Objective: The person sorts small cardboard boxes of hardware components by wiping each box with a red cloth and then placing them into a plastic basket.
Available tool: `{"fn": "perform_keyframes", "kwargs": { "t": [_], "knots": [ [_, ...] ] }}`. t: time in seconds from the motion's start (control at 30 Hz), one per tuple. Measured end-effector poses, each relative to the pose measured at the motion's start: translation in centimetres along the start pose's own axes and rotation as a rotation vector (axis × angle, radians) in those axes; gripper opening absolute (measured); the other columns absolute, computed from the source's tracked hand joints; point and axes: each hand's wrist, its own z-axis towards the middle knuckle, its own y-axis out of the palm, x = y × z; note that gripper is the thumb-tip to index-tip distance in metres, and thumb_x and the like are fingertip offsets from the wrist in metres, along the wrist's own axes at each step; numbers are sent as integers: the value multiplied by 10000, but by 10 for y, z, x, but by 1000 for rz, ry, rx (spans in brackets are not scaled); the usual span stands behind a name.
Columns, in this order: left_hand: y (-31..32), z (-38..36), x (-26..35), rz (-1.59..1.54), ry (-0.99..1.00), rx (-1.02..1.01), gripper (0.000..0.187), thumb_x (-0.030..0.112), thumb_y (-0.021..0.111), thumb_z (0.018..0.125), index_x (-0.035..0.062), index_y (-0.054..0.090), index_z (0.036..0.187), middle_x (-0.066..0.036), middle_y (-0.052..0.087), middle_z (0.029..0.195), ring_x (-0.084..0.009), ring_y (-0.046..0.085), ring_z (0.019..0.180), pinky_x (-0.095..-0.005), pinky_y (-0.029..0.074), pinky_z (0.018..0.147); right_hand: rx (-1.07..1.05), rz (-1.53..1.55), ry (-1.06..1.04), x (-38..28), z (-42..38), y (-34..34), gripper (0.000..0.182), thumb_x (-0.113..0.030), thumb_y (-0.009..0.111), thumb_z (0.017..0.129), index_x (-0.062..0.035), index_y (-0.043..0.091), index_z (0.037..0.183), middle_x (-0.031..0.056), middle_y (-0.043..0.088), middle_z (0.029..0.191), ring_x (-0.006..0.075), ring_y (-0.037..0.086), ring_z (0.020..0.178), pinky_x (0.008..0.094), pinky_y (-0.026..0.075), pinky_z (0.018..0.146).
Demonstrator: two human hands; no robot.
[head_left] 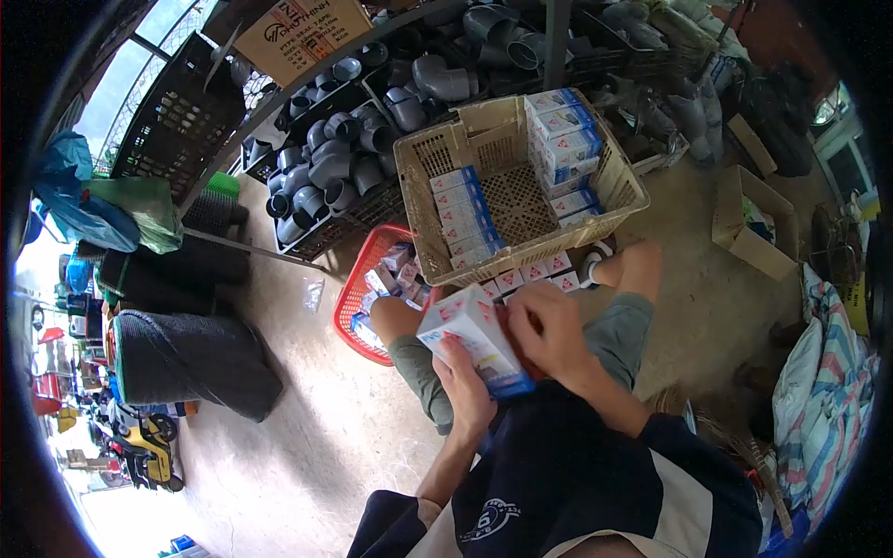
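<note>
A white box with a blue end [479, 339] is held tilted above my lap. My left hand [462, 381] is wrapped round its near side, with the thumb on its face. My right hand [549, 330] is at the box's far side, its fingers curled; their tips are partly hidden, and what they hold, if anything, cannot be made out. Just beyond stands a beige plastic crate [437, 270] with a row of small white and blue boxes [462, 216] on its left and stacked boxes [566, 139] on its right. A red basket [349, 302] with small boxes is beside my knee.
Black crates of grey pipe elbows [335, 167] stand behind on the left. A cardboard carton [302, 37] rests above them. On the left lies a dark mesh roll [191, 358]. An open cardboard box [753, 223] and a striped sack [819, 391] are on the right.
</note>
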Motion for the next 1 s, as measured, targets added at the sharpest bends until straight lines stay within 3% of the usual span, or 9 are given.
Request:
{"fn": "perform_keyframes", "kwargs": {
  "t": [0.07, 0.1, 0.17, 0.23, 0.37, 0.5, 0.63, 0.77, 1.0],
  "knots": [
    [1, -10, 4, 106, 44, 1, 655, 567, 265, 1067, 22, 443, 1383, -132, 609, 1253, -250, 632, 1103, -399, 527, 945, 73, -2, 68, 13, 2, -2, 156, -111, 602, 915, 18, 644, 839, 173, 638, 805, 356, 608, 765, 423, 472, 697],
    [-3, -11, 3, -52, 19, -88, 807, 560, 503, 1006, -9, 270, 1529, -131, 541, 1366, -211, 598, 1142, -347, 472, 996, 89, -9, 97, 17, 3, -6, 166, -114, 598, 922, 22, 643, 837, 172, 633, 793, 347, 608, 755, 417, 469, 694],
    [-9, -15, 6, 135, 113, -232, 909, 585, 622, 928, -11, 278, 1522, -122, 540, 1359, -207, 589, 1154, -341, 468, 998, 157, 158, 193, 23, 5, -15, 208, -129, 583, 944, 34, 632, 823, 160, 602, 740, 285, 614, 726, 388, 452, 681],
    [-4, -11, 8, 219, 283, -289, 1014, 544, 850, 746, -32, 380, 1436, -149, 601, 1259, -252, 637, 1100, -358, 493, 958, 80, 235, 222, 16, 9, -40, 214, -130, 580, 942, 31, 629, 809, 150, 591, 724, 257, 604, 707, 376, 445, 678],
    [-10, -2, 18, 870, 578, -370, 797, 365, 942, 645, -19, 527, 1206, -201, 641, 1039, -371, 678, 930, -428, 541, 819, -137, 107, -99, -31, 27, -67, 176, -142, 616, 906, -5, 640, 798, 122, 596, 717, 281, 573, 674, 388, 452, 678],
    [-9, 0, 14, 1020, 691, -280, 722, 276, 938, 631, -2, 558, 1178, -159, 665, 992, -353, 669, 854, -424, 543, 760, -149, -216, -265, -49, 25, -34, 159, -175, 653, 881, -33, 648, 809, 104, 612, 753, 307, 593, 735, 419, 482, 689],
    [-24, 0, 17, 1050, 843, -273, 708, 225, 921, 650, 6, 549, 1210, -165, 643, 1008, -364, 660, 861, -429, 536, 741, -159, -296, -156, -23, 21, -24, 172, -187, 655, 883, -39, 631, 800, 97, 622, 792, 299, 610, 792, 430, 500, 713],
    [-18, 2, 9, 1110, 586, -251, 699, 213, 924, 613, 35, 578, 1194, -146, 674, 1060, -357, 662, 945, -429, 537, 824, -154, -321, -151, -34, 8, -17, 179, -180, 652, 887, -32, 621, 791, 106, 628, 797, 296, 612, 801, 425, 507, 721],
    [-24, 1, 16, 1101, 766, -257, 659, 164, 911, 626, 24, 578, 1177, -168, 647, 971, -355, 659, 857, -425, 531, 762, -196, -376, -100, -11, 6, -24, 162, -167, 637, 898, -22, 623, 828, 117, 636, 785, 298, 609, 795, 424, 507, 736]
  ]
}}
